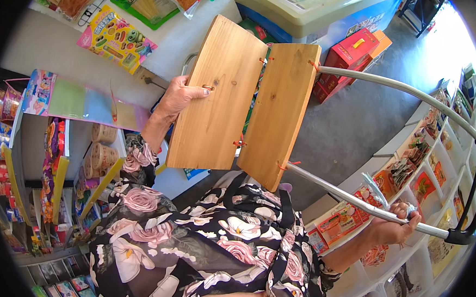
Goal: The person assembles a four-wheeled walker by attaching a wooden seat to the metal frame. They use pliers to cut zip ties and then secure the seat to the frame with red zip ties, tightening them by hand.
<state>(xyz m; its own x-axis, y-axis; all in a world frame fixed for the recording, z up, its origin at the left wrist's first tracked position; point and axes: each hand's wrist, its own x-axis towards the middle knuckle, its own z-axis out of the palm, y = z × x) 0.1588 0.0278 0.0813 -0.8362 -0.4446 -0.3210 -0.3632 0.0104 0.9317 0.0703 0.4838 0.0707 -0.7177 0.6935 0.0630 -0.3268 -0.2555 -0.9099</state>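
Two pale wooden boards (219, 98) are tied with orange cord to a curved grey metal tube frame (394, 87), like a small chair or stool held up in the air. My left hand (180, 97) grips the left edge of the left board, thumb on its face. My right hand (394, 226) is closed round the lower metal tube (349, 201) near its black end bend (464, 236). The second board (277, 113) sits to the right of the first, with a narrow gap between them.
Shop shelves with snack packets (411, 164) run along the right. Hanging packets and a white wall (80, 62) stand to the left, with stacked cups (102, 156) below. A chest freezer (312, 11) and red cartons (350, 52) stand on the grey floor ahead.
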